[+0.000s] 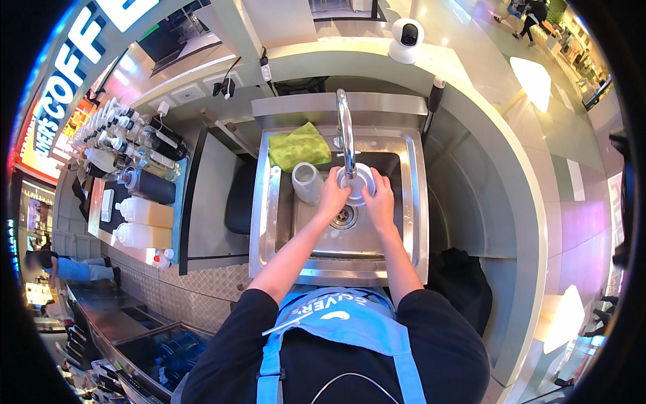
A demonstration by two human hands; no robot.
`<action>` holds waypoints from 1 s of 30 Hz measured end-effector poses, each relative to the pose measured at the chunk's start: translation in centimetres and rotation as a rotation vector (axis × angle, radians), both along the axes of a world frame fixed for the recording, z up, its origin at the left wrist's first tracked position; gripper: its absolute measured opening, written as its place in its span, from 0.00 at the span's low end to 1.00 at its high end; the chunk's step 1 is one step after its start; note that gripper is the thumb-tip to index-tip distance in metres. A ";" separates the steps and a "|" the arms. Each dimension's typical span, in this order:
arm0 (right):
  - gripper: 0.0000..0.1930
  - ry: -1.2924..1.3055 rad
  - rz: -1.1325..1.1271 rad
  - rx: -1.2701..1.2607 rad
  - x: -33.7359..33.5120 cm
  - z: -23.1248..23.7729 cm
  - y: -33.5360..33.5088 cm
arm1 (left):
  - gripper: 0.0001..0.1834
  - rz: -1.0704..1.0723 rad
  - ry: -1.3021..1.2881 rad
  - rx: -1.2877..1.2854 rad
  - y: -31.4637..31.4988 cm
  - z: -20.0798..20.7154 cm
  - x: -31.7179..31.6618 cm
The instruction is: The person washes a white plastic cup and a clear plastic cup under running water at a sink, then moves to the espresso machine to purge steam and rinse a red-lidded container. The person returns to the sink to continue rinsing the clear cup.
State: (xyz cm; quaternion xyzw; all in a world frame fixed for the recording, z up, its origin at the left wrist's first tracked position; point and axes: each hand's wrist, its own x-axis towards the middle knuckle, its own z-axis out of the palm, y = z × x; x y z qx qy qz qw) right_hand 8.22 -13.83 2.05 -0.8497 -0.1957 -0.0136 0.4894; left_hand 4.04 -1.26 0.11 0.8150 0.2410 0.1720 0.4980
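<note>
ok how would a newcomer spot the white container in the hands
Find the steel sink, then the curved tap at its far side. Under it, the left hand and right hand hold a round white container. Unlike the cloudy jar and green cloth to its left, it is white and held.

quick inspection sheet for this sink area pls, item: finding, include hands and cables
Surface: silver rectangular metal sink, round metal drain partly visible
Things in hand: white round container beneath curved chrome faucet
Clutter: crumpled yellow-green cloth, back left; translucent cylindrical jar beside left hand
Hands: bare left hand and bare right hand hold the container
Cables: black corded plug, back left
Surroundings: clear pump-top bottles left; white rounded camera behind
</note>
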 end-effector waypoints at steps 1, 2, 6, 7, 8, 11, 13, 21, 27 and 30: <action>0.22 -0.032 0.007 -0.023 -0.1 0.2 -0.1 | 0.25 -0.025 0.070 0.035 -0.1 0.1 0.2; 0.23 -0.064 0.014 -0.044 -0.2 0.3 -0.2 | 0.24 -0.050 0.136 0.069 -0.2 0.3 0.3; 0.23 -0.030 -0.015 -0.096 0.2 0.8 -1.1 | 0.24 -0.098 0.328 0.201 -1.0 0.2 1.0; 0.23 0.001 -0.022 -0.112 0.3 0.8 -1.3 | 0.25 -0.097 0.336 0.228 -1.1 0.1 1.0; 0.23 0.020 -0.028 -0.126 0.4 0.7 -1.6 | 0.25 -0.099 0.343 0.255 -1.3 0.1 1.0; 0.22 0.003 -0.002 -0.088 0.7 0.1 -1.9 | 0.26 -0.125 0.377 0.330 -1.5 0.6 1.0; 0.19 0.031 -0.026 -0.055 0.7 -0.4 -1.4 | 0.26 -0.137 0.399 0.371 -1.2 1.3 0.8; 0.19 0.285 -0.067 0.019 0.4 -3.7 3.1 | 0.26 0.073 0.155 0.523 0.3 3.4 -1.2; 0.24 0.554 0.143 0.397 -0.4 -5.7 5.5 | 0.27 0.121 0.193 -0.223 3.4 3.9 -2.5; 0.31 0.616 0.157 0.549 -1.2 -4.9 6.2 | 0.25 0.144 0.094 -0.542 3.8 3.4 -2.7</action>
